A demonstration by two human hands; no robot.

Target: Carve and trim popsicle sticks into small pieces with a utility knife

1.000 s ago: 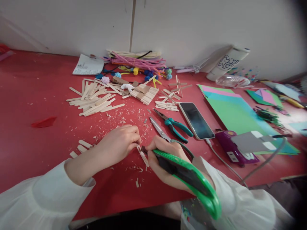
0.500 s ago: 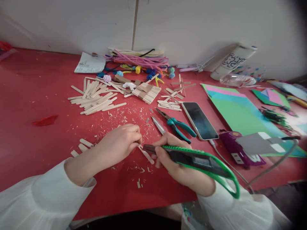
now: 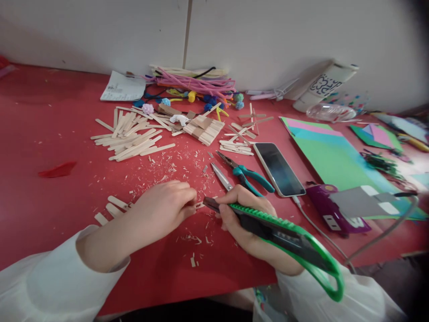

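Observation:
Fingers pinched, my left hand [image 3: 172, 201] grips a small wooden craft stick [image 3: 200, 205], mostly hidden behind the fingertips. My right hand [image 3: 246, 219] is wrapped round a green and black utility knife [image 3: 278, 235], its front end pointing left at the stick. Whether the blade touches the wood I cannot tell. Wood shavings [image 3: 192, 239] lie scattered below and beyond my hands. Several short stick pieces [image 3: 115, 208] rest beside my left forearm. Just past my right hand are scissors [image 3: 221, 175], partly covered, and teal-handled pliers [image 3: 248, 176].
A pile of craft sticks [image 3: 130, 136] and a banded stick bundle [image 3: 204, 129] lie farther back, before pink pipe cleaners [image 3: 197, 82]. To the right are a phone [image 3: 279, 167] with a cable, coloured paper [image 3: 321, 152], a purple pouch-like object [image 3: 323, 208] and a tumbler [image 3: 325, 85].
The craft stick has turned from slanting toward me to lying nearly sideways. My left hand has shifted slightly toward me, and the knife's rear end has swung a little lower and right.

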